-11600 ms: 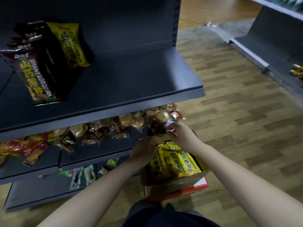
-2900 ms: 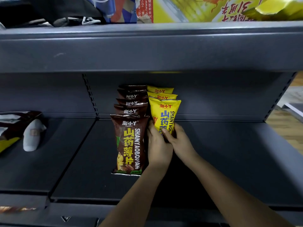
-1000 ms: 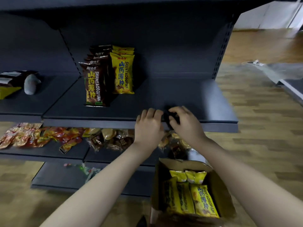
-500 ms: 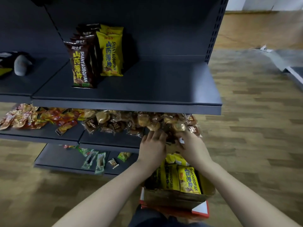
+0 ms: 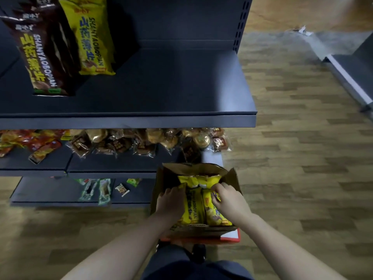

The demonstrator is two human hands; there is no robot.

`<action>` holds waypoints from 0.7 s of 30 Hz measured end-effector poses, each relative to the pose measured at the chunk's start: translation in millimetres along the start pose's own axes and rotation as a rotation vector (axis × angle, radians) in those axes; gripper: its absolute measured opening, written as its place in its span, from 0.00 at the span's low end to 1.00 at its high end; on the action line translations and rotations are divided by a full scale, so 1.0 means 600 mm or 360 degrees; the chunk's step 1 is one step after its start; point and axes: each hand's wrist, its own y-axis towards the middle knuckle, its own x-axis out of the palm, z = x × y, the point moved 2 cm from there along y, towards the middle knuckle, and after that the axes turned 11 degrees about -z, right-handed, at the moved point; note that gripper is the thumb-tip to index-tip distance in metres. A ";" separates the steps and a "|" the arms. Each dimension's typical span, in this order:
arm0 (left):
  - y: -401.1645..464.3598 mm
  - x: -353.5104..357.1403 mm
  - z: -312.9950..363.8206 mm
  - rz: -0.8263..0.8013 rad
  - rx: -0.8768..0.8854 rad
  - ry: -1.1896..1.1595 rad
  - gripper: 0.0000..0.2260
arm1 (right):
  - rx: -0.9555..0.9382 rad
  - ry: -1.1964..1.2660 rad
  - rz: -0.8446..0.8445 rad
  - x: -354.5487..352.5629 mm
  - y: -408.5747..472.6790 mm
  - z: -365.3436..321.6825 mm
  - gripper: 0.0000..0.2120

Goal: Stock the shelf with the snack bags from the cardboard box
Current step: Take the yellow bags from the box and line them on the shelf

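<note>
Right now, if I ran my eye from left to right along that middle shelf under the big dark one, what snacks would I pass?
Red and orange packets → clear-wrapped brown pastries → a round golden cake → a small dark-labelled packet at the shelf's right end.

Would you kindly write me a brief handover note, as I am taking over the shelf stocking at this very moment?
Left hand and right hand: both inside the open brown cardboard box on the floor, fingers curled on the yellow snack bags there.
Done: a row of yellow bags stands on the dark grey metal shelf, beside the brown bags.
Left: several yellow bags remain in the box; lift them out and add them to the yellow row.
</note>
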 end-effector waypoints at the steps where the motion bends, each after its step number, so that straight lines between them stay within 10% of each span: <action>1: 0.005 0.009 -0.001 -0.0058 -0.0017 -0.0012 0.17 | 0.0024 -0.0004 -0.0054 0.010 0.000 0.003 0.15; 21: 0.070 0.088 -0.022 -0.0427 -0.0125 -0.0316 0.18 | 0.0319 0.0417 -0.0736 0.115 0.052 -0.017 0.16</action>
